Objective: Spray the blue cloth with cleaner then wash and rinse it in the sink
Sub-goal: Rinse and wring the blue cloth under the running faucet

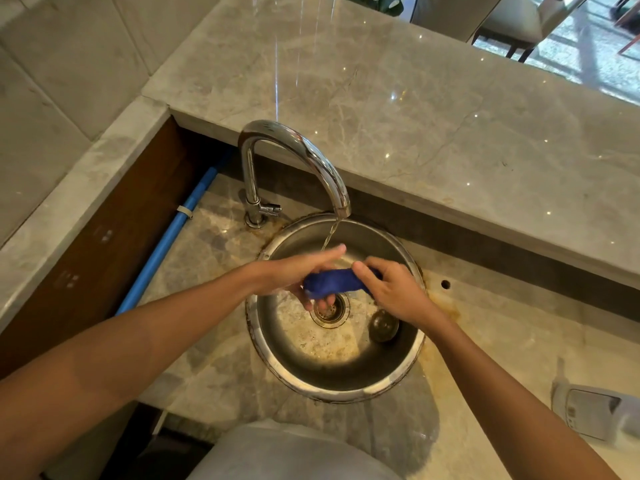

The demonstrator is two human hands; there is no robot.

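Observation:
The blue cloth (334,280) is bunched into a short roll over the round steel sink (294,370), just above the drain (329,310). My left hand (294,271) holds its left end, with fingers under the cloth and the upper fingers stretched toward the water. My right hand (389,287) grips the right end from above. A thin stream of water runs from the chrome faucet (298,147) down between my hands onto the cloth.
A round drain stopper (383,325) lies in the basin at the right. A raised marble ledge (450,140) runs behind the sink. A blue pipe (169,237) lies along the left wall. A grey socket box (588,415) sits at the right counter edge.

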